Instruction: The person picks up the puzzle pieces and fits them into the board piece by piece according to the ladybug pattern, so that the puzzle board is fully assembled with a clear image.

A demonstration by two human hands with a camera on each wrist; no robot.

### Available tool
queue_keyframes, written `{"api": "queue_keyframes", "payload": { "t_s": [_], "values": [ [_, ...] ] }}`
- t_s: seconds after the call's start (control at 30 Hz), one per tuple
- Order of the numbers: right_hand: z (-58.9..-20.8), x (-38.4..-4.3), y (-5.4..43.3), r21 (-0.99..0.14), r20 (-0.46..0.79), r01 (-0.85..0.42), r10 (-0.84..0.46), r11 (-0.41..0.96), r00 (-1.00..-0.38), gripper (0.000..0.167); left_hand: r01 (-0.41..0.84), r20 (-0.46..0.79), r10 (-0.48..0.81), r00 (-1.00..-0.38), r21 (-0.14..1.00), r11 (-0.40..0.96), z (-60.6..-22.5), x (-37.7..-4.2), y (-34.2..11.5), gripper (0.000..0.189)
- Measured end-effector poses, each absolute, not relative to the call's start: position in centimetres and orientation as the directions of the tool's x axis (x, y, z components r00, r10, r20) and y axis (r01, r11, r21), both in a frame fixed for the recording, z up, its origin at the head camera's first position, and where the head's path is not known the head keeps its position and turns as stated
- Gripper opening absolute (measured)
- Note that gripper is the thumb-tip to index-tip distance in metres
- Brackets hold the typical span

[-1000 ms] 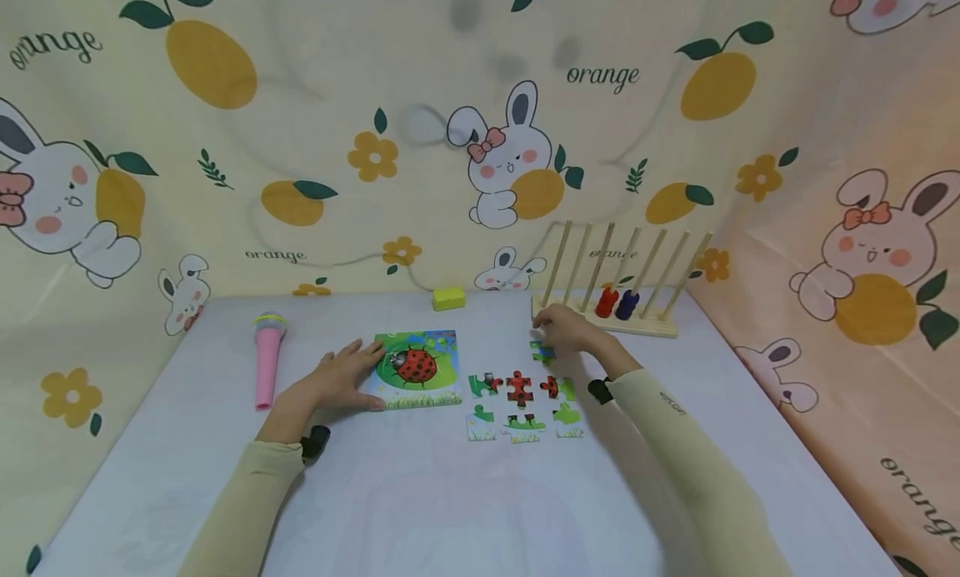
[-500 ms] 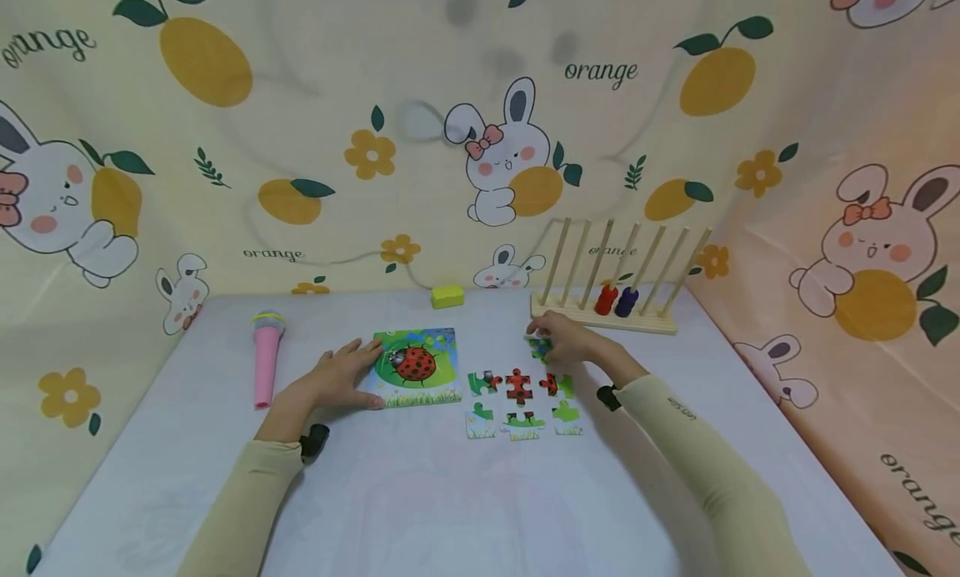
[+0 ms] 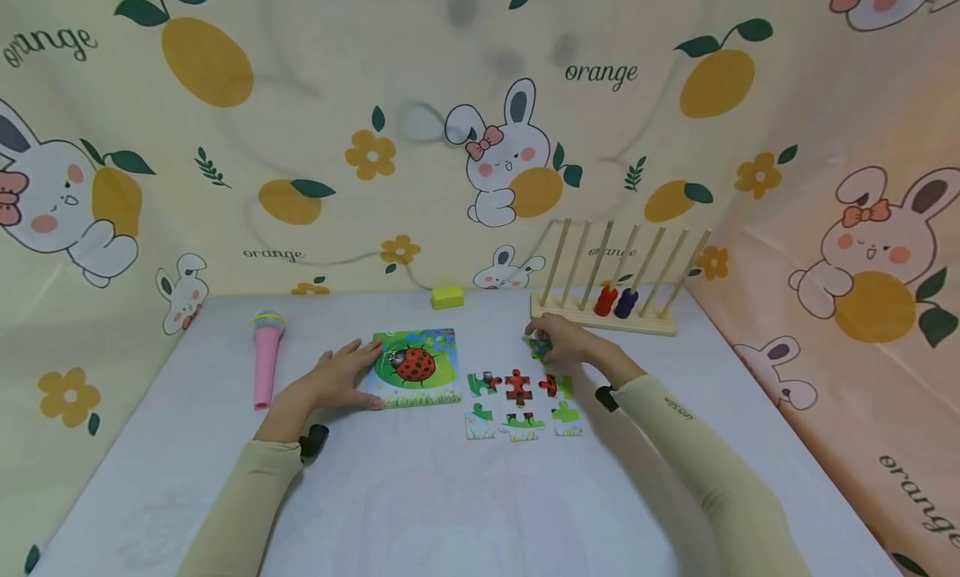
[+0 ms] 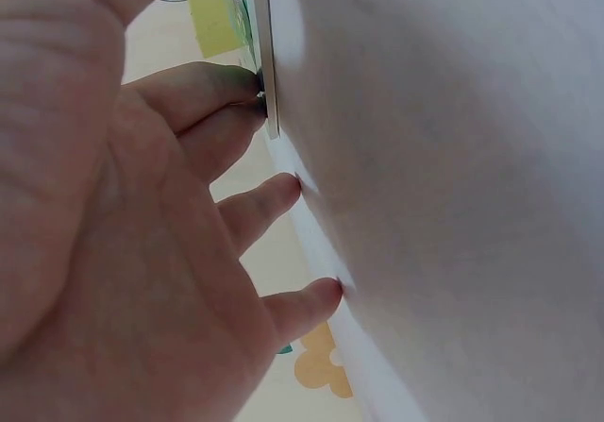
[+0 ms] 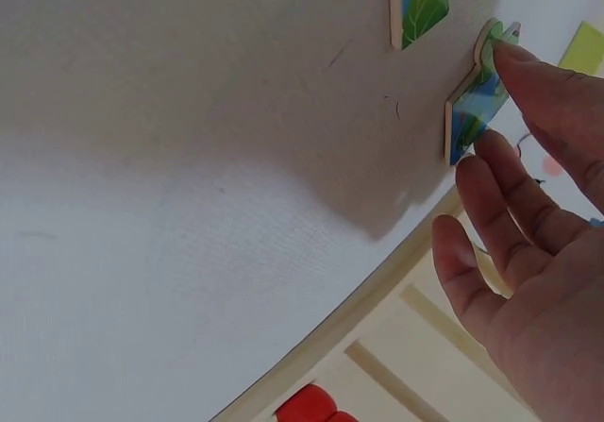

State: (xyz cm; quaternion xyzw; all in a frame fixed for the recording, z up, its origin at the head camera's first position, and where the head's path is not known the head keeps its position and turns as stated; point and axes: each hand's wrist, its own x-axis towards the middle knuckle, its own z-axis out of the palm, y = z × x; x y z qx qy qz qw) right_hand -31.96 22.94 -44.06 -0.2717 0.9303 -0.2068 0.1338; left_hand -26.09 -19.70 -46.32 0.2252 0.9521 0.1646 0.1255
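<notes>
My left hand (image 3: 341, 379) rests at the left edge of a square ladybug picture board (image 3: 415, 367), thumb and fingers spread. In the left wrist view, two fingertips touch the edge of the board (image 4: 264, 54), while the other two fingers reach down to the table. My right hand (image 3: 567, 338) pinches a blue-and-green puzzle piece (image 3: 538, 346) between thumb and fingertips. The right wrist view shows this puzzle piece (image 5: 477, 101) close up beside the fingers. Several loose ladybug puzzle pieces (image 3: 519, 388) lie in two rows between the board and the right forearm.
A wooden peg rack (image 3: 660, 323) with red and dark blue beads stands behind my right hand. At the left lies a pink toy microphone (image 3: 266, 364). A yellow block (image 3: 447, 298) sits by the patterned backdrop (image 3: 337, 77) at the back of the white table (image 3: 420, 510).
My right hand has shifted slightly, and the puzzle piece at its fingertips has moved a little to the left and turned. The left hand and the board stay in place.
</notes>
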Motion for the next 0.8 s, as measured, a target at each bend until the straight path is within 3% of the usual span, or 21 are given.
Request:
{"api": "queue_keyframes", "payload": {
  "t_s": [0.57,0.8],
  "values": [
    [-43.93,-32.10,22.98,-0.381,-0.129,-0.463,-0.542,0.800,-0.830,0.048,0.383,-0.164,0.467,-0.869,0.375,0.844,-46.33,-26.10,-19.75,0.103],
    [-43.94,-32.06,23.02,-0.439,-0.144,-0.435,-0.540,0.786,-0.829,0.046,0.387,-0.155,0.470,-0.869,0.379,0.841,-46.18,-25.96,-19.67,0.102]
  ]
}}
